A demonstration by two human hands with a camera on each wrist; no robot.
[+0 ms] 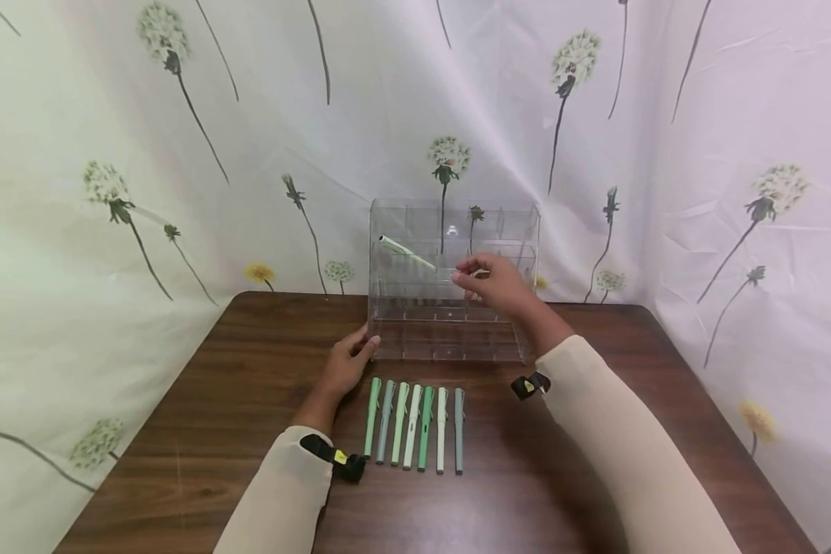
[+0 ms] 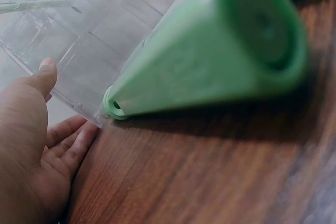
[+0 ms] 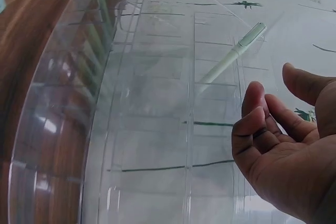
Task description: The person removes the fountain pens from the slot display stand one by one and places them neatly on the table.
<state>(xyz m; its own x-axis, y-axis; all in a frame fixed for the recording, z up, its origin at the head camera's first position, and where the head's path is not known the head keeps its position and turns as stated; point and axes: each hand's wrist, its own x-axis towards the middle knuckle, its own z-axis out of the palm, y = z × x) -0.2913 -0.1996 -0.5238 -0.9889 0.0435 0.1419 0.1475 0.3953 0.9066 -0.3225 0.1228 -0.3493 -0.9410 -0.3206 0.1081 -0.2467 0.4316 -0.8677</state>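
A clear plastic tiered pen organizer (image 1: pixel 422 304) stands on the table in the head view. At its lower left edge my left hand (image 1: pixel 346 362) grips the side, with the thumb in front and the other fingers lower down at the outside in the left wrist view. A pale green pen (image 1: pixel 407 252) lies slanted in an upper tier at the left. To the right of that pen is my right hand (image 1: pixel 495 285), its fingers loosely bent and holding nothing. The right wrist view shows a gap between this pen (image 3: pixel 233 56) and the fingertips.
Several capped pens in greens, white and grey-blue lie side by side before the organizer, among them a darker green pen (image 1: pixel 425 431). A light green pen (image 2: pixel 184 72) looms close in the left wrist view. Dandelion-print cloth (image 1: pixel 305 154) hangs behind the wooden table (image 1: pixel 249 431).
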